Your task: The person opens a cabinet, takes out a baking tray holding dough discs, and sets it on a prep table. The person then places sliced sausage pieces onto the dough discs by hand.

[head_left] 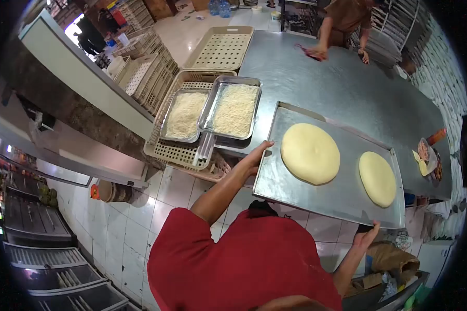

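A metal baking tray (342, 207) is held between my two hands, at the near edge of the steel table. On it lie two flattened rounds of pale dough: the larger dough round (311, 154) on the left, the smaller dough round (377, 179) on the right. My left hand (255, 155) grips the tray's left side, thumb up on the rim. My right hand (367, 236) holds the near rim toward the right corner, its fingers partly hidden under the tray.
Left of the tray, two metal pans of pale crumbs, one (235, 110) and another (186, 115), rest by perforated plastic crates (220, 46). Across the steel table (296, 67), another person's hand (316, 53) holds a reddish cloth. Bags and small items (428, 155) lie at the table's right end.
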A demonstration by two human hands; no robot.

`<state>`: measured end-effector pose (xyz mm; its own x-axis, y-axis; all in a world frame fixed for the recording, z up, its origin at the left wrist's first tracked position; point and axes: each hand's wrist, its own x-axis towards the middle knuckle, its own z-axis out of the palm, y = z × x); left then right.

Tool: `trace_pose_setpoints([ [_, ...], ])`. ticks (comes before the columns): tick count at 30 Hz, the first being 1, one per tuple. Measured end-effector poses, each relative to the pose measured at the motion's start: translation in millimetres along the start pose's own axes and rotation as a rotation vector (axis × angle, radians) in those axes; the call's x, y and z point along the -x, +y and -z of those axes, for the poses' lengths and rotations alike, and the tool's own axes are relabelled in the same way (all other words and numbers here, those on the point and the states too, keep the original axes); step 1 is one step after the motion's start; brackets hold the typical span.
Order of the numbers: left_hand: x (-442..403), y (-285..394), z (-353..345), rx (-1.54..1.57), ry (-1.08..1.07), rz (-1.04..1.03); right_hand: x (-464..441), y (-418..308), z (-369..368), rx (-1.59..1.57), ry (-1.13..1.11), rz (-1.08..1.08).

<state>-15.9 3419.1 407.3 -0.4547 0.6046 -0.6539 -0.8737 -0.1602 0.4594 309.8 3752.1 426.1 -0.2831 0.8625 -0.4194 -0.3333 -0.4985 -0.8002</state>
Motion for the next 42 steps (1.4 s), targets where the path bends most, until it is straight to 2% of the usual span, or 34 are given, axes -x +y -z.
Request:
trace_pose_setpoints([
  [1,-17,-1,3,0.008,0.014,0.008,-18,0,-3,0.012,0.004,-0.013],
  [3,-51,1,-1,-0.026,0.245,-0.125,-58,4,4,-0.012,-0.107,-0.008],
  [4,-31,5,-34,-0.035,0.265,-0.224,-80,6,9,-0.039,-0.111,-0.120],
  [5,-33,7,-40,-0.032,0.252,-0.207,-110,9,24,-0.059,-0.088,-0.221],
  [6,-37,8,-45,-0.029,0.239,-0.191,-132,18,32,-0.058,-0.140,-0.139],
  [7,-19,12,-68,-0.203,0.162,-0.309,-154,26,40,-0.060,-0.191,-0.057],
  [9,-99,18,-23,-0.206,0.254,-0.257,-159,18,3,-0.059,-0.122,-0.043],
  [10,-113,20,-22,-0.246,0.325,-0.239,-155,14,-18,-0.037,-0.109,-0.027],
  [11,-124,21,-24,-0.281,0.402,-0.228,-166,14,-22,-0.044,-0.148,-0.046],
  [13,-151,27,-9,-0.439,0.377,-0.280,-187,8,-27,-0.038,-0.175,-0.074],
  [15,-147,32,-35,-0.497,0.337,-0.316,-200,3,-38,-0.041,-0.162,-0.131],
  [16,-145,26,-39,-0.455,0.403,-0.397,-207,0,-39,-0.048,-0.153,-0.132],
  [17,-140,16,-40,-0.412,0.473,-0.472,-215,-1,-37,0.013,-0.168,-0.222],
  [19,-126,-9,-36,-0.180,0.609,-0.575,-231,0,-34,0.069,-0.173,-0.316],
  [21,-93,-51,-57,-0.145,0.735,-0.808,-249,4,-32,0.080,-0.254,-0.372],
  [22,-80,-80,-47,-0.204,0.811,-0.878,-260,12,-26,0.101,-0.230,-0.434],
  [23,-69,-116,-24,-0.146,0.762,-0.950,-272,18,-16,0.129,-0.202,-0.489],
  [25,-44,-187,-72,-0.116,0.925,-0.866,-279,18,-8,0.298,-0.273,-0.555],
  [28,-32,-319,-54,-0.002,1.062,-0.741,-272,-6,-11,0.378,-0.343,-0.604],
  [31,-37,-447,-56,0.235,1.164,-0.561,-285,-9,-3,0.681,-0.526,-0.736],
  [33,-53,-540,-51,0.305,1.094,-0.460,-286,-3,-8,0.682,-0.537,-0.756],
  [35,-80,-665,-14,0.152,0.949,-0.432,-299,-8,-6,0.727,-0.529,-0.779],
  [36,-81,-699,-27,0.060,0.941,-0.318,-304,-9,-4,0.743,-0.530,-0.774],
  [39,-72,-765,-71,-0.082,0.903,-0.051,-318,0,-3,0.783,-0.576,-0.785],
  [42,-63,-814,-102,-0.142,0.859,0.041,-327,7,2,0.752,-0.633,-0.807],
])
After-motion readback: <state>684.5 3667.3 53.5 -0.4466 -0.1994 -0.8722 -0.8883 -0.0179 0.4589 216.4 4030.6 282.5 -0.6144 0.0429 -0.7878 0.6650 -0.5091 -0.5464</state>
